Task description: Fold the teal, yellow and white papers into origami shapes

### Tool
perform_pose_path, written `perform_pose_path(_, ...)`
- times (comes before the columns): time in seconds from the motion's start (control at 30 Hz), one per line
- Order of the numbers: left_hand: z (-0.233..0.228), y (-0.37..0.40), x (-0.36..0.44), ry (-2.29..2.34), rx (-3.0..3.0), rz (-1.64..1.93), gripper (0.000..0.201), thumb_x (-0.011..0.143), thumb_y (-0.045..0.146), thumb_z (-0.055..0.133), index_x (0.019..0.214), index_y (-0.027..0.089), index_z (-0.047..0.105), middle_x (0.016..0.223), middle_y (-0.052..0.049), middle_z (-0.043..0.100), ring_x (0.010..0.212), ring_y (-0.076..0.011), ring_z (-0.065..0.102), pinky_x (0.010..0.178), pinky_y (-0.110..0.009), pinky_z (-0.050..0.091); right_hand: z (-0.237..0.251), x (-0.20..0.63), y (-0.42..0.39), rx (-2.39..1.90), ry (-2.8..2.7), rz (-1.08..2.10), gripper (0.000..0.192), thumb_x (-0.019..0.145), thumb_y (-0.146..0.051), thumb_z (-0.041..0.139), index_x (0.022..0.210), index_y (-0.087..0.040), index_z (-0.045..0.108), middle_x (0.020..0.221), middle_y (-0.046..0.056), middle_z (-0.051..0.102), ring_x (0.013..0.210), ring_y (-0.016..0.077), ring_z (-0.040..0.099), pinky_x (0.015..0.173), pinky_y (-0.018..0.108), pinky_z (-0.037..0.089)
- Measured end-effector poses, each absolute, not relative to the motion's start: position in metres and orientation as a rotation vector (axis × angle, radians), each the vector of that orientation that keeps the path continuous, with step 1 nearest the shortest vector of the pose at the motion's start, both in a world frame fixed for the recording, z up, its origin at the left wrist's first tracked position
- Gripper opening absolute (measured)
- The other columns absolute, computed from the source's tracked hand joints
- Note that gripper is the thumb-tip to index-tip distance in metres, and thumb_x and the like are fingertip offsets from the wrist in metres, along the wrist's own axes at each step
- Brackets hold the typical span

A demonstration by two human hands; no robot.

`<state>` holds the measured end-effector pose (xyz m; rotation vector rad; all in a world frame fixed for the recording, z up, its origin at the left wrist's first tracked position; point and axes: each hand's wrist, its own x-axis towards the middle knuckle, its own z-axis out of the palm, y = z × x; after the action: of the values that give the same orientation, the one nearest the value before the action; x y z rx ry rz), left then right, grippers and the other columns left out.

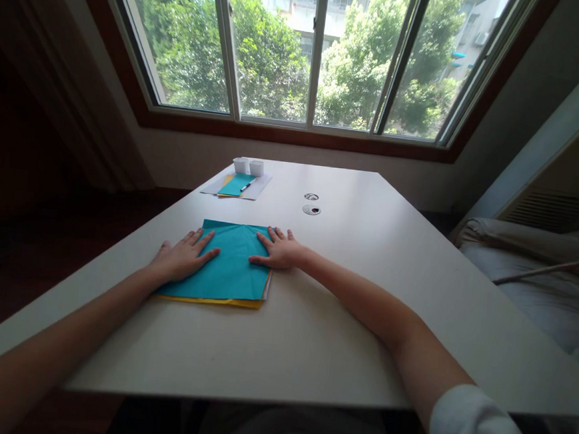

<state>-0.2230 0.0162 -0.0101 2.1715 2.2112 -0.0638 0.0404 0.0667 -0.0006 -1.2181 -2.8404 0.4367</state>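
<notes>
A teal sheet of paper (232, 269) with faint crease lines lies in front of me on the white table. Beneath it, the edge of a yellow sheet (242, 303) sticks out along the near side, and a sliver of white paper shows at the right. My left hand (183, 255) rests flat on the teal paper's left side with its fingers spread. On the upper right part of the same sheet lies my right hand (279, 248), palm down, fingers also apart. Neither hand grasps anything.
Two small white containers (248, 166) stand at the table's far left. Near them lie a smaller teal sheet (236, 185), yellow and white paper, and a pen (248, 185). Two round items (311, 209) sit mid-table. A window rises beyond the far edge.
</notes>
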Motion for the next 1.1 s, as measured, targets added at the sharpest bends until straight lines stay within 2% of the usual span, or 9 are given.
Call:
perform_pose_path(0.1,-0.004,0.001,-0.230,2.256,2.232,-0.097,0.065,0.086,0.056,0.020,0.143,0.025,0.021,0.148,-0.010,0.022,0.134,-0.0361,0.018,0.097,-0.065,0.019,-0.001,0.040,0.067,-1.218,-2.848,0.431,0.097,0.070,-0.081,0.027,0.145,-0.022,0.010,0.151,0.016,0.004,0.137,0.0350,0.002,0.105,0.058,-0.002)
perform_pose_path(0.2,0.007,-0.022,-0.213,2.221,2.533,-0.042,0.051,0.086,0.041,0.031,0.129,0.021,0.049,0.142,-0.012,0.036,0.135,-0.0347,0.015,0.103,-0.061,0.012,-0.001,0.039,0.068,-1.229,-2.847,0.436,0.098,0.069,-0.082,0.025,0.145,-0.022,0.011,0.150,0.016,0.004,0.137,0.0352,0.002,0.104,0.060,-0.003)
perform_pose_path(0.33,0.025,-0.059,-0.170,2.038,2.816,0.232,0.038,0.082,0.035,0.042,0.114,0.027,0.061,0.146,-0.002,0.030,0.137,-0.0356,0.001,0.105,-0.060,-0.004,0.000,0.037,0.068,-1.253,-2.836,0.430,0.097,0.070,-0.081,0.026,0.145,-0.021,0.010,0.150,0.016,0.004,0.137,0.0344,0.003,0.104,0.059,-0.004)
perform_pose_path(0.5,0.034,-0.081,-0.147,1.752,2.903,0.200,0.038,0.084,0.037,0.044,0.119,0.029,0.058,0.145,-0.005,0.032,0.136,-0.0345,0.012,0.106,-0.061,-0.001,0.003,0.035,0.069,-1.268,-2.842,0.406,0.096,0.071,-0.081,0.026,0.145,-0.021,0.010,0.150,0.017,0.006,0.137,0.0351,0.004,0.103,0.060,-0.005)
perform_pose_path(0.6,0.032,-0.076,-0.154,1.561,2.799,0.049,0.048,0.082,0.051,0.047,0.125,0.031,0.052,0.136,-0.009,0.045,0.128,-0.0346,0.034,0.104,-0.058,0.020,0.003,0.036,0.069,-1.254,-2.850,0.403,0.094,0.072,-0.079,0.028,0.145,-0.021,0.011,0.150,0.017,0.005,0.137,0.0345,0.004,0.103,0.060,-0.006)
perform_pose_path(0.67,0.029,-0.070,-0.161,1.567,2.645,-0.008,0.054,0.082,0.055,0.045,0.131,0.032,0.045,0.136,-0.010,0.045,0.123,-0.0339,0.042,0.099,-0.052,0.034,0.003,0.037,0.070,-1.224,-2.861,0.413,0.094,0.072,-0.078,0.029,0.145,-0.022,0.011,0.150,0.017,0.005,0.137,0.0341,0.003,0.103,0.060,-0.007)
perform_pose_path(0.9,0.028,-0.042,-0.206,1.656,2.428,-0.081,0.063,0.080,0.061,0.043,0.136,0.035,0.035,0.145,-0.008,0.031,0.129,-0.0317,0.034,0.102,-0.047,0.031,0.027,0.044,0.073,-1.088,-2.901,0.365,0.078,0.082,-0.067,0.028,0.143,-0.019,0.019,0.150,0.015,0.010,0.137,0.0331,0.005,0.104,0.061,0.003)
perform_pose_path(1.0,0.032,-0.031,-0.232,1.601,2.387,-0.082,0.063,0.078,0.060,0.046,0.135,0.036,0.036,0.146,-0.005,0.030,0.131,-0.0302,0.030,0.102,-0.045,0.032,0.048,0.060,0.066,-0.959,-2.866,0.247,0.064,0.088,-0.059,0.028,0.141,-0.022,0.026,0.149,0.013,0.018,0.135,0.0320,0.017,0.104,0.059,0.010)
perform_pose_path(1.1,0.038,-0.025,-0.249,1.656,2.398,0.061,0.060,0.069,0.062,0.056,0.124,0.038,0.050,0.137,-0.004,0.045,0.122,-0.0301,0.045,0.093,-0.039,0.043,0.063,0.088,0.049,-0.872,-2.824,0.139,0.053,0.090,-0.053,0.032,0.134,-0.024,0.038,0.146,0.011,0.029,0.129,0.0317,0.031,0.102,0.058,0.018)
